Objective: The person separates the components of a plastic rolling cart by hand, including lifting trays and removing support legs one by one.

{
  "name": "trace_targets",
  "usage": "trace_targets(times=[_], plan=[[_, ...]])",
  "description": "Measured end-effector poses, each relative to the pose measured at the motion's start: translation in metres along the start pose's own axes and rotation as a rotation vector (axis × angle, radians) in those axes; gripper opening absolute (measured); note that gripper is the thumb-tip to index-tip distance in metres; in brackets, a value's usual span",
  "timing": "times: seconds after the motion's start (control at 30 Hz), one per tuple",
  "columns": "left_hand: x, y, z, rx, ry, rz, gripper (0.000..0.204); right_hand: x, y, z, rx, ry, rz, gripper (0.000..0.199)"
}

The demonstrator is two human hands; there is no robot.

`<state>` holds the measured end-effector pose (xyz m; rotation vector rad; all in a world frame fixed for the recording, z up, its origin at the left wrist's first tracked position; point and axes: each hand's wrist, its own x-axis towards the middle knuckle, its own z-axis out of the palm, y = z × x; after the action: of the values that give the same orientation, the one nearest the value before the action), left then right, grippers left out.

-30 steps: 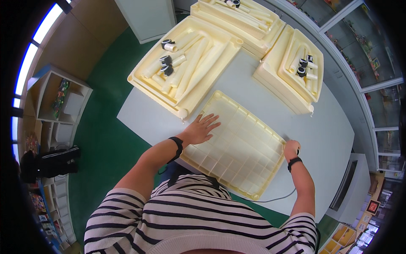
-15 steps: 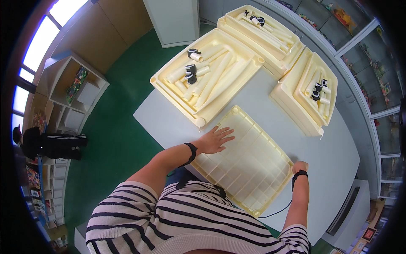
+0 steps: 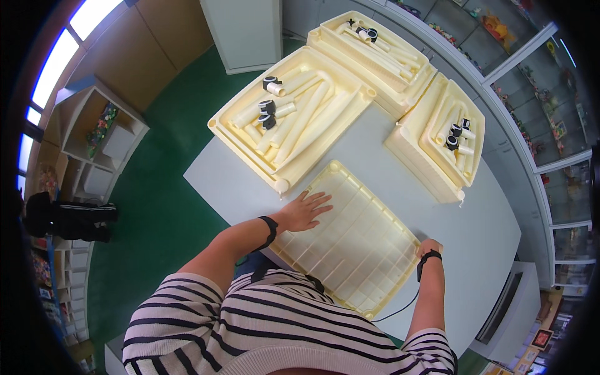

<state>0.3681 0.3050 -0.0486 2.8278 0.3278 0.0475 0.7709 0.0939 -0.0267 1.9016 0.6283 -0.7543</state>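
A cream, translucent plastic panel with a ribbed grid and round corner sockets lies at the near side of the grey table, close against my body. My left hand rests flat near its far left edge with the fingers spread. At the panel's right edge, my right hand is closed around the rim; its fingertips are mostly hidden. Beyond the panel sits a large cream tray holding pale tubes and black-and-white caster wheels.
Two more cream trays with tubes and casters stand behind: one at the far edge, one at the right. A thin black cable runs by the panel. Glass cabinets line the right; a person in black is at far left.
The whole view has shifted slightly, so the table and trays appear further left. Both hands keep about the same places on the panel.
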Motion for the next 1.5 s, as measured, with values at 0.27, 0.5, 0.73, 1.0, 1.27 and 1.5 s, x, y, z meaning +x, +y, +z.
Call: trace_targets(times=[0.27,0.5,0.73,1.0,1.27,1.5], plan=[[-0.001,0.0,-0.001,0.001,-0.022,0.01,0.057,-0.004,-0.002,0.016,-0.05,-0.013,-0.016,0.026],[-0.001,0.0,-0.001,-0.013,-0.046,0.01,0.057,-0.011,-0.008,0.052,-0.202,0.404,-0.046,0.016],[-0.002,-0.001,-0.004,0.007,-0.035,0.025,0.058,-0.016,0.002,0.038,-0.201,0.456,-0.11,0.014],[-0.005,0.0,-0.003,0.015,-0.039,-0.001,0.059,0.011,-0.001,0.028,-0.084,0.215,-0.059,0.021],[-0.002,0.0,0.0,-0.025,-0.011,0.032,0.058,-0.019,-0.001,0.07,-0.503,0.743,-0.027,0.014],[-0.007,-0.003,0.0,0.006,-0.007,0.012,0.059,-0.088,0.024,-0.018,0.314,0.95,-0.326,0.015]])
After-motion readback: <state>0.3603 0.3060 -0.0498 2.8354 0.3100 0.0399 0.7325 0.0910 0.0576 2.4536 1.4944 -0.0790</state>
